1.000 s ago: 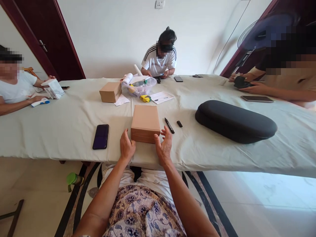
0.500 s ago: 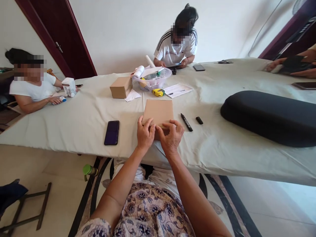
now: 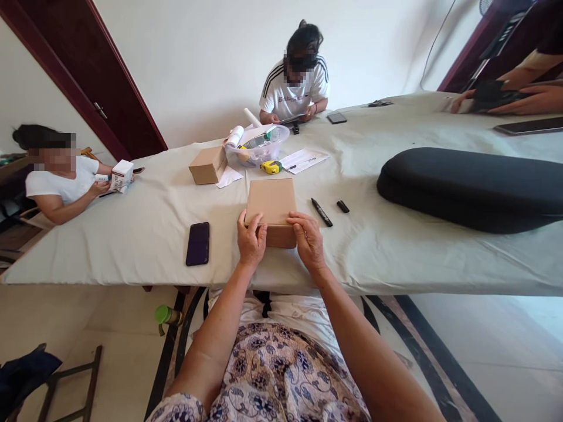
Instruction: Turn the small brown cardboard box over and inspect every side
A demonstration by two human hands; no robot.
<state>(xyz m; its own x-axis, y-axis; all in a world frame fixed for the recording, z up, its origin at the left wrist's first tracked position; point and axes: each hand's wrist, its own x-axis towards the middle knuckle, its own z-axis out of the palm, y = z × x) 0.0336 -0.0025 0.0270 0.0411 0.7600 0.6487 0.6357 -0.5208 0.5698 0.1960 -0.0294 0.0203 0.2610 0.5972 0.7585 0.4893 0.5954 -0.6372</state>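
Your left hand (image 3: 251, 239) and right hand (image 3: 309, 240) stay apart, clamped on opposite sides of the kraft cardboard box (image 3: 271, 202), with the fingers over its near corners. The box lies flat near the front edge of the sheet-covered table (image 3: 132, 246), between a black smartphone (image 3: 197, 244) on your left and a black marker (image 3: 322, 212) on your right.

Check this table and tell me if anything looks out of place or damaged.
One thing stands out: the black marker lies apart from a small black piece that looks like its cap, so the marker may be uncapped. The cardboard box at the left hand and right hand shows no visible damage.
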